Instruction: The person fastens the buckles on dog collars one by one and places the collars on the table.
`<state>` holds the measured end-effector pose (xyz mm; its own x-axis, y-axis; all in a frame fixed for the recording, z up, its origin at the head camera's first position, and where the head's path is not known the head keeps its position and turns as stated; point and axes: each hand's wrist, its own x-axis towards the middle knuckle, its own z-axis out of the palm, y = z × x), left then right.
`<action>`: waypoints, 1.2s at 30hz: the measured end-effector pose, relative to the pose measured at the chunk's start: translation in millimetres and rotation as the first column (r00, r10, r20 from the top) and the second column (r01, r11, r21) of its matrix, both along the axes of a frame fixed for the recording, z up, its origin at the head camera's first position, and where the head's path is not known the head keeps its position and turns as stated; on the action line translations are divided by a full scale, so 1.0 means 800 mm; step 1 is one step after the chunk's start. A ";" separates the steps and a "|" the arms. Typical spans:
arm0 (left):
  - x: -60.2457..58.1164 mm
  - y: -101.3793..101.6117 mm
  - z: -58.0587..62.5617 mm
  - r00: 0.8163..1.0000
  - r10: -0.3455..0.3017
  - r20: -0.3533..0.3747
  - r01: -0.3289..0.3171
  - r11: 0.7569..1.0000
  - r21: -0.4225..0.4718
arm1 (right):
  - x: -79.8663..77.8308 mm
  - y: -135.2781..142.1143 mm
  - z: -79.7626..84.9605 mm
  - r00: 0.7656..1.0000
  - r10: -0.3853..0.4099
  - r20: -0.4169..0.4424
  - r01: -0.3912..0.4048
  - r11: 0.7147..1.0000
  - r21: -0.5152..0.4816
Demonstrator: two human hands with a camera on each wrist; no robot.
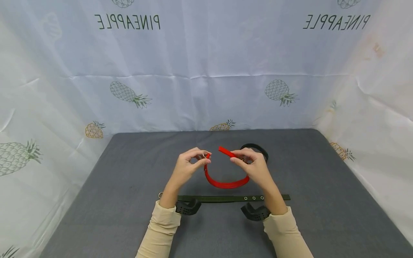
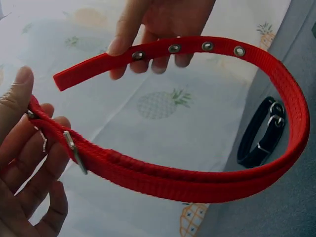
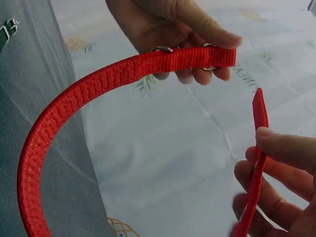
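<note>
A red webbing collar (image 1: pixel 226 185) hangs in an open loop above the table, held up by both hands. My left hand (image 1: pixel 187 166) pinches its buckle end between thumb and fingers. In the left wrist view, a metal buckle (image 2: pixel 75 153) sits beside those fingers. The free tip is gripped by my right hand (image 1: pixel 255 166), with a short length sticking out toward the left hand. Metal eyelets (image 2: pixel 207 46) line that half of the strap. The two ends are apart, with a small gap between them.
A green collar (image 1: pixel 219 199) with eyelets lies straight across the grey table (image 1: pixel 129 186), below the hands. Behind the right hand is a curled black collar (image 1: pixel 265 153). A pineapple-printed white curtain (image 1: pixel 193 104) surrounds the back and sides.
</note>
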<state>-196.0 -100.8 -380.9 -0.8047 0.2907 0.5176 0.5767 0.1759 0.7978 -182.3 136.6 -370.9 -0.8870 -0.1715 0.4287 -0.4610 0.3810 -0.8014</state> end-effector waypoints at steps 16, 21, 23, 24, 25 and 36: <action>0.003 0.031 -0.018 0.988 -0.115 0.107 0.062 0.909 0.412 | 0.003 -0.010 0.002 0.993 0.093 0.078 -0.071 0.968 -0.242; 0.006 0.040 -0.018 0.986 -0.106 0.127 0.034 0.882 0.470 | 0.007 -0.012 0.008 0.990 0.114 0.083 -0.090 0.963 -0.252; 0.007 0.041 -0.016 0.987 -0.101 0.124 0.033 0.889 0.457 | 0.010 -0.013 0.011 0.989 0.120 0.082 -0.096 0.963 -0.250; 0.008 0.041 -0.015 0.988 -0.094 0.121 0.031 0.895 0.445 | 0.011 -0.013 0.012 0.989 0.123 0.078 -0.100 0.964 -0.248; 0.009 0.041 -0.014 0.989 -0.092 0.116 0.033 0.901 0.432 | 0.012 -0.013 0.013 0.989 0.129 0.075 -0.107 0.963 -0.247; 0.014 0.038 -0.012 0.994 -0.066 0.088 0.035 0.950 0.311 | 0.018 -0.011 0.015 0.987 0.155 0.047 -0.145 0.976 -0.161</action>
